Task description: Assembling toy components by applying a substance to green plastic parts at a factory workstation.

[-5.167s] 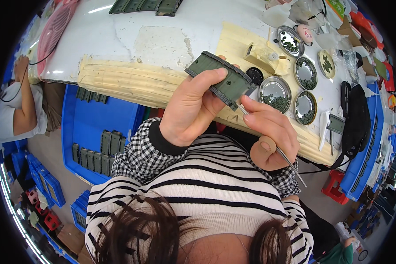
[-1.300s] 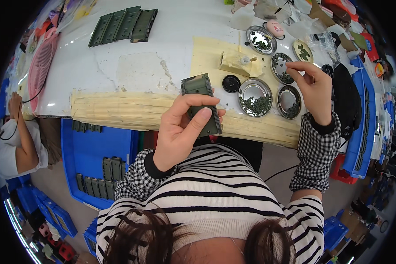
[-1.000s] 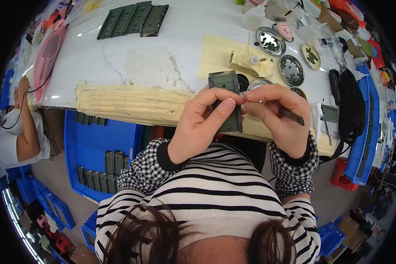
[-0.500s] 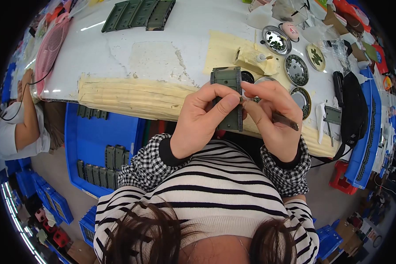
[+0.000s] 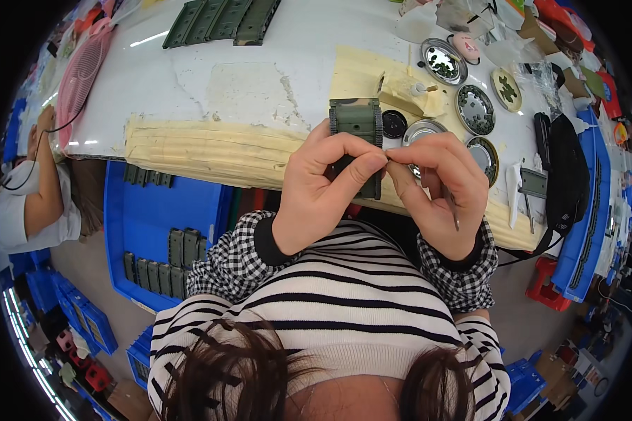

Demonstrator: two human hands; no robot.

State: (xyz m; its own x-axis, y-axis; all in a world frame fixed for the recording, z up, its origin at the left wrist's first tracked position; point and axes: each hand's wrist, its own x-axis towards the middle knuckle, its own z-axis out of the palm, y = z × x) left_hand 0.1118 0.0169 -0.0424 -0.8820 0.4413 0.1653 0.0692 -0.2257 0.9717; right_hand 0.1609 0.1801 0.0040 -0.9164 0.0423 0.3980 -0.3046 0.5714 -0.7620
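Over the table's near edge, my left hand (image 5: 321, 189) is closed, its hidden fingers supporting a green camouflage plastic model part (image 5: 357, 121) with dark ridged strips along its sides. The part stands lengthwise behind the hand, its lower half partly covered by it. My right hand (image 5: 446, 186) is closed too, with a slim pair of metal tweezers (image 5: 455, 212) tucked in the palm, pointing down. Thumb and forefinger tips of both hands meet beside the part's right edge. Whatever tiny piece lies between those tips is too small to make out.
Round dishes with small green pieces (image 5: 475, 110) stand at the right, near a yellow-wrapped block (image 5: 407, 95). Similar green parts (image 5: 225, 19) lie at the back. A blue bin (image 5: 137, 217) holds more, below left. Another person's arm (image 5: 43, 165) shows at far left.
The green part has moved slightly up and left. My right hand has turned, so the tweezers swing from slanting right to pointing down. Both hands' fingertips have come together.
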